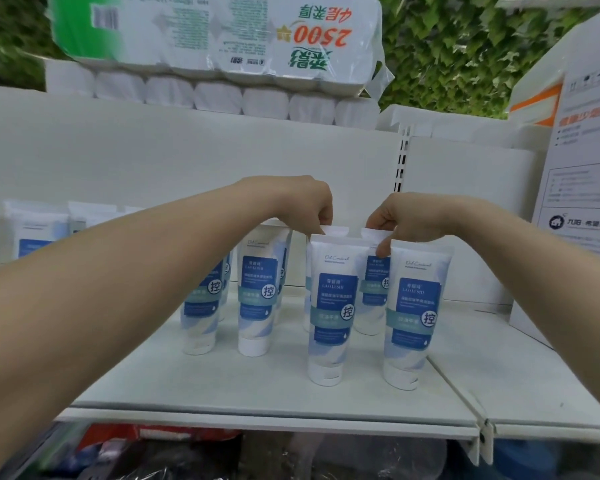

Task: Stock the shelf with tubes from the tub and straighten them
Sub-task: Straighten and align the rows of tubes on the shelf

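Several white-and-blue tubes stand cap-down on the white shelf (264,386). My left hand (309,206) reaches over them and pinches the flat top of a back-row tube (333,231) behind the front middle tube (331,306). My right hand (400,218) pinches the top of another back-row tube (373,292) that stands between the front middle tube and the front right tube (414,313). Two more tubes (258,292) stand left of these, partly hidden by my left forearm. The tub is not in view.
More tubes (35,230) line the shelf's far left. Packs of toilet rolls (215,39) lie on the shelf above. A large white carton (575,188) stands at the right. A shelf divider (465,403) runs to the front edge. Goods fill the shelf below.
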